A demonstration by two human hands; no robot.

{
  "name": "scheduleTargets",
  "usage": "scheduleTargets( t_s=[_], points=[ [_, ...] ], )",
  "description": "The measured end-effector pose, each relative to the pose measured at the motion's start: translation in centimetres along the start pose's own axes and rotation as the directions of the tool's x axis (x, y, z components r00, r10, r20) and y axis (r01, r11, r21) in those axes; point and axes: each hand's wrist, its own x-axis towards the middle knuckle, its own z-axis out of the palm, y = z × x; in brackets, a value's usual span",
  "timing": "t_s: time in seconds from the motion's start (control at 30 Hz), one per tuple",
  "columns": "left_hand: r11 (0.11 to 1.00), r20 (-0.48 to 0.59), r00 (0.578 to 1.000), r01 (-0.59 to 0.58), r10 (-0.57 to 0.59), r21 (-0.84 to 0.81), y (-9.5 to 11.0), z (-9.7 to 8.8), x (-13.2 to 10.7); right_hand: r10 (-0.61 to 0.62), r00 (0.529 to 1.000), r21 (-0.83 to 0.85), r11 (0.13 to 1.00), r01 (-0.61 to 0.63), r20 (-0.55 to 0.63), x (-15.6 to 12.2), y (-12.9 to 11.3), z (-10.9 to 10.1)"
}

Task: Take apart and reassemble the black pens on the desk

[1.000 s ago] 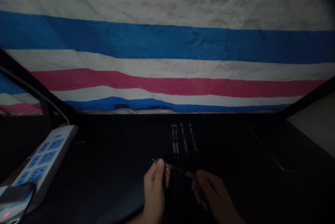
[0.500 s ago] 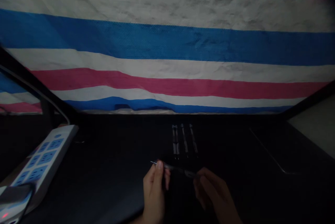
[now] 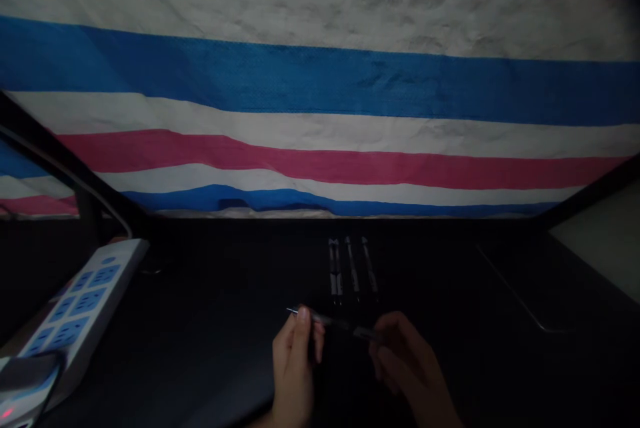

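A slim pen (image 3: 330, 321) is held level between my two hands above the dark tabletop. My left hand (image 3: 296, 355) is closed round its left part, the thumb on top, and a thin bright tip sticks out to the left. At the pen's right end, my right hand (image 3: 407, 361) is closed, its thumb and index finger about that end; shadow partly hides the fingertips. A dark stretch crosses the pen's middle, and I cannot tell if it is one piece there. Beyond my hands lie several similar pens (image 3: 352, 271) side by side, pointing away from me.
On the left lies a white power strip (image 3: 115, 275) with blue sockets, a dark plug or charger (image 3: 30, 371) at its near end. A dark flat panel (image 3: 550, 281) is at the right. Behind the black table (image 3: 225, 321) hangs a striped sheet (image 3: 320, 81).
My right thumb and index finger have shifted slightly at the pen's right end, the index finger a little higher. My left hand and the lying pens have hardly moved.
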Motion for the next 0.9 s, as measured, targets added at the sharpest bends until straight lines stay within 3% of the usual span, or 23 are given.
scheduleTargets(
  t_s=[0.2, 0.47, 0.6, 0.7, 0.9],
  points=[
    [0.999, -0.019, 0.999, 0.032, -0.032, -0.012, 0.3, 0.2, -0.2, 0.020, 1.000, -0.056, 0.998, -0.021, -0.017, 0.3, 0.3, 0.0],
    [0.995, -0.072, 0.997, -0.030, 0.036, 0.092, 0.4, -0.2, 0.3, -0.102, 0.987, 0.197, 0.972, 0.125, -0.123, -0.4, 1.3, -1.1],
    [0.996, -0.066, 0.996, -0.051, 0.056, 0.077, 0.3, -0.4, 0.4, -0.150, 0.953, 0.292, 0.929, 0.227, -0.264, -0.1, 1.7, -2.2],
    [0.996, -0.077, 0.995, -0.062, 0.068, 0.070, 0.3, -0.4, 0.4, -0.148, 0.931, 0.306, 0.917, 0.256, -0.334, 0.1, 1.5, -2.3],
    [0.997, -0.082, 0.995, -0.043, 0.048, 0.068, 0.2, -0.4, 0.6, -0.128, 0.933, 0.284, 0.931, 0.230, -0.336, 0.2, 0.5, -1.5]
  ],
)
